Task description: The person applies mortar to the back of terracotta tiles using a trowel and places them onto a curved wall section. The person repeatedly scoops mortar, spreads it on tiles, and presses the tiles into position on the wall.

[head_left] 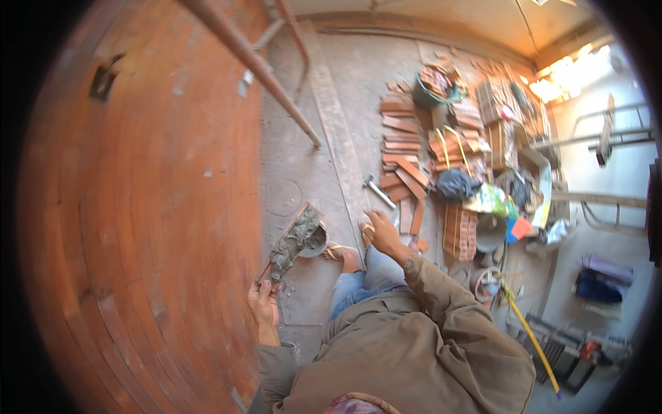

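Observation:
My left hand (264, 302) grips the lower end of a narrow reddish tile strip (263, 271) heaped with grey mortar (289, 247), alongside the orange-red panelled surface (145, 234). A dark round container (314, 245) sits just right of the loaded strip, partly covered by it. My right hand (383, 233) is apart from the strip, above my sandalled foot, with its fingers curled; anything inside them is hidden. A hammer (379, 192) with a pale handle lies on the dusty floor (331, 69) beyond that hand, beside loose terracotta tiles (401, 127).
A reddish metal frame (248, 58) stands at top left. At right are a green tub (431, 93) of broken pieces, strapped tile bundles (458, 224), a dark bag (455, 183), a yellow-handled tool (531, 334), metal racks (596, 200) and a black crate (565, 352).

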A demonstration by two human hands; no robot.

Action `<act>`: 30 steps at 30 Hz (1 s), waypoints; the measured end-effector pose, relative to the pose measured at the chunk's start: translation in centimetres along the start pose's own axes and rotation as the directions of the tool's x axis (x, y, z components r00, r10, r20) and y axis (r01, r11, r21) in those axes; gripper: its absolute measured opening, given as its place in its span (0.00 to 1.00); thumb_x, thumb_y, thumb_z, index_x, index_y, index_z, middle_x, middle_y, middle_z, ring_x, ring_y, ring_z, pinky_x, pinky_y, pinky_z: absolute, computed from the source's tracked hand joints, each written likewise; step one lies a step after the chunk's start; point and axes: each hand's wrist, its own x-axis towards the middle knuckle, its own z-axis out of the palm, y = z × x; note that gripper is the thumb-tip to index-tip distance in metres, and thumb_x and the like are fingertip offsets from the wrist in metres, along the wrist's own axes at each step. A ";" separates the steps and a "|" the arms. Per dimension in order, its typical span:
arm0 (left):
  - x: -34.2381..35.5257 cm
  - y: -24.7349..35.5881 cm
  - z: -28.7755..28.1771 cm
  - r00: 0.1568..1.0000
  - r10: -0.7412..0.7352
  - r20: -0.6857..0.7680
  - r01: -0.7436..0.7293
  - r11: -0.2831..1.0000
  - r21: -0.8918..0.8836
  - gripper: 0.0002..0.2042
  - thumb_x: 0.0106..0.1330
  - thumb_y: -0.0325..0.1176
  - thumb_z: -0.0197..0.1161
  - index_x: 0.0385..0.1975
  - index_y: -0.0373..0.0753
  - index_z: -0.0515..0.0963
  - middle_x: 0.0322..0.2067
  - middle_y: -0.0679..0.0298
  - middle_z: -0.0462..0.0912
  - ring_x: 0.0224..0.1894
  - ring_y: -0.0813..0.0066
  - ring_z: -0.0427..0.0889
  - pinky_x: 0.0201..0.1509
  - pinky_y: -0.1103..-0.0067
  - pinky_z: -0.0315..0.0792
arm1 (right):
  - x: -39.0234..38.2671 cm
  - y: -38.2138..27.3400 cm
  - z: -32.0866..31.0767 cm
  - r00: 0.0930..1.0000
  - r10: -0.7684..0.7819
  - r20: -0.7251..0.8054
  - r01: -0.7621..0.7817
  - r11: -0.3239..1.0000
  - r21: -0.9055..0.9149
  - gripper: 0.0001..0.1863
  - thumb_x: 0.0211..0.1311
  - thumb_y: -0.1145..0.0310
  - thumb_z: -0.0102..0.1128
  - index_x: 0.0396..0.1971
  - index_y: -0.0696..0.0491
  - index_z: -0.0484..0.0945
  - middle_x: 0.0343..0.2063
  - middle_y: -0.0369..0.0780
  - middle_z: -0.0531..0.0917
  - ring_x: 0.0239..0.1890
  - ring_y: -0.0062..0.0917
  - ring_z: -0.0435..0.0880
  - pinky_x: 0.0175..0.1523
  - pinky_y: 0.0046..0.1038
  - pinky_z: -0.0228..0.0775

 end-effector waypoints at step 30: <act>5.0 -5.8 14.2 0.862 -0.423 0.281 0.155 0.746 0.647 0.13 0.67 0.30 0.63 0.47 0.31 0.76 0.34 0.68 0.79 0.34 0.84 0.74 0.41 0.85 0.69 | -28.7 16.8 14.6 0.634 0.637 0.438 -0.773 0.530 0.348 0.32 0.73 0.50 0.39 0.68 0.56 0.58 0.68 0.56 0.59 0.68 0.45 0.63 0.70 0.33 0.56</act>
